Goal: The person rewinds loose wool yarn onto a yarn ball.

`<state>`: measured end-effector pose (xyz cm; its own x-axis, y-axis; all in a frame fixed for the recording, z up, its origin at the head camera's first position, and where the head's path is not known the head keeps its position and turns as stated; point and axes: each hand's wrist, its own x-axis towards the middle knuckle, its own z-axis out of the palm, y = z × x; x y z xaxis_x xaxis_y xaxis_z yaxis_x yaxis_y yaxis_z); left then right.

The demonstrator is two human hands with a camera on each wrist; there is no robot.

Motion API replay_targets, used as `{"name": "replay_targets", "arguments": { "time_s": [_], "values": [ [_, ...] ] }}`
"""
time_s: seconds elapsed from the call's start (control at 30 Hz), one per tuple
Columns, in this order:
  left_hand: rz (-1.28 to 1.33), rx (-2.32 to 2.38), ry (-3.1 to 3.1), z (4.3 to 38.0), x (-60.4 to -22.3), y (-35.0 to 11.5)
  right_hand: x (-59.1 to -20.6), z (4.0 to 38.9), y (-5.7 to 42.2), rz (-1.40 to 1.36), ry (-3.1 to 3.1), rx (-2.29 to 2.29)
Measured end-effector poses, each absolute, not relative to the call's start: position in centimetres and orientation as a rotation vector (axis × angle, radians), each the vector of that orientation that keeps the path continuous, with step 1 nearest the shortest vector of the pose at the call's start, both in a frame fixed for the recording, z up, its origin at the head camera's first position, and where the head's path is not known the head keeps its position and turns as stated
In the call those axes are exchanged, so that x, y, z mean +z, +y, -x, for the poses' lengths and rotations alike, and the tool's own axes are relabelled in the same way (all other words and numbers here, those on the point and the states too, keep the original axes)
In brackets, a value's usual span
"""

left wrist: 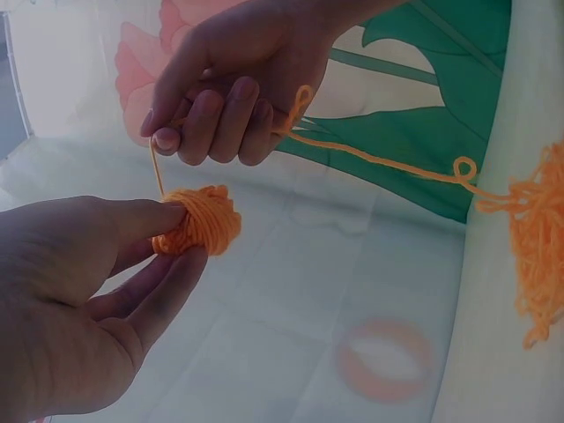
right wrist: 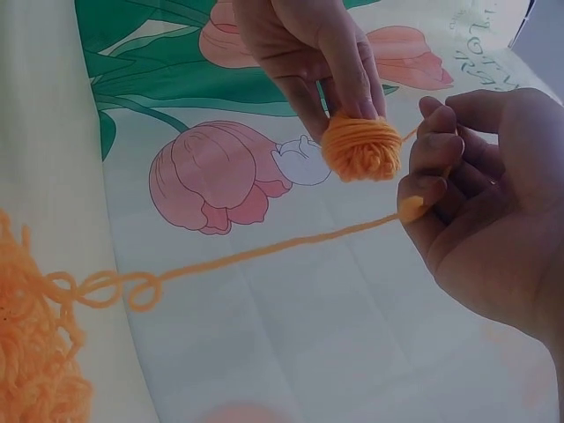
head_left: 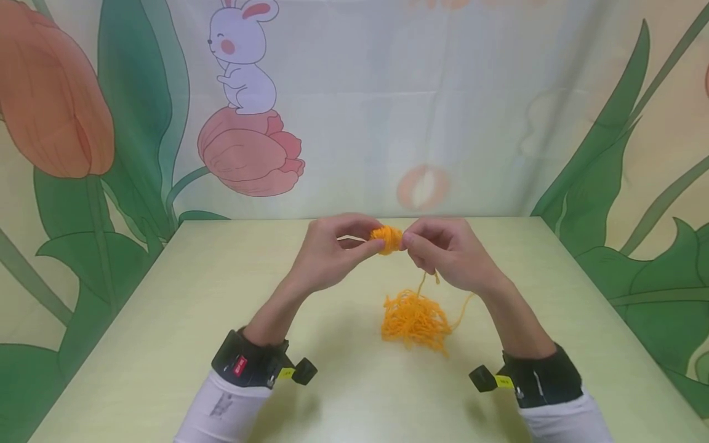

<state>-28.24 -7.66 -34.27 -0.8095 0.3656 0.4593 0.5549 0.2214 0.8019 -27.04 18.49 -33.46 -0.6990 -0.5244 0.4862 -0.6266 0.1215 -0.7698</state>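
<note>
A small ball of orange yarn (head_left: 388,240) is pinched between the thumb and fingers of my left hand (head_left: 338,249), held above the table. Just to its right, my right hand (head_left: 451,252) has its fingers curled round the yarn strand (left wrist: 155,167), which runs from the ball into that hand. From the right hand's lower fingers the strand (right wrist: 282,246) continues, with small loops in it, down to a loose, tangled heap of orange yarn (head_left: 415,320) on the table. In the right wrist view the wound layers of the ball (right wrist: 361,148) show clearly.
The pale table (head_left: 194,344) reaches back to a hanging cloth (head_left: 354,141) printed with tulips, leaves and a rabbit. Black straps with small cameras sit on the left wrist (head_left: 252,360) and right wrist (head_left: 540,378).
</note>
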Motion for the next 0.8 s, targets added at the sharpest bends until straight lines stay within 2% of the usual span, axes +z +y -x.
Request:
{"name": "replay_targets", "arguments": {
  "time_s": [0.8],
  "values": [
    [0.793,-1.911,-2.081,28.0,-33.7,-7.9,-34.0,27.0,17.2,-1.273,-2.372,1.601]
  ]
}}
